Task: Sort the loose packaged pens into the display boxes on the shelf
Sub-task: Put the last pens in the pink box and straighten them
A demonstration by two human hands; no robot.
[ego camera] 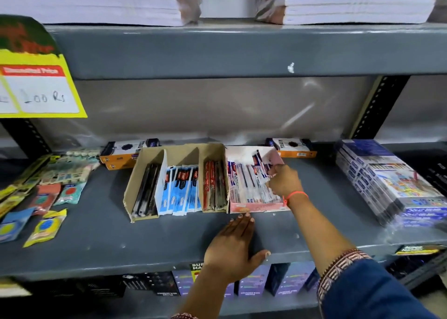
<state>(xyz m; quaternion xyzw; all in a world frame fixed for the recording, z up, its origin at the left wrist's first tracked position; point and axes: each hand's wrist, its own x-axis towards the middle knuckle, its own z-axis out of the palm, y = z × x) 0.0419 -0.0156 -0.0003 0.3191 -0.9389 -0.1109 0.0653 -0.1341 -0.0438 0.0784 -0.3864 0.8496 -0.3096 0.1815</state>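
On the grey shelf [96, 222] stand two display boxes; left hand [232, 248] flat, right hand's [284, 182] grip pinches packaged pens [251, 185].

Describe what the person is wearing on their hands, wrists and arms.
Both hands are bare, with no gloves or rings that can be made out. The right hand has a thin orange-red thread tied round the wrist. The right arm wears a dark blue sleeve ending in a wide cuff with a maroon and white woven pattern. A sliver of similar patterned cuff shows at the left hand's forearm, at the bottom edge.
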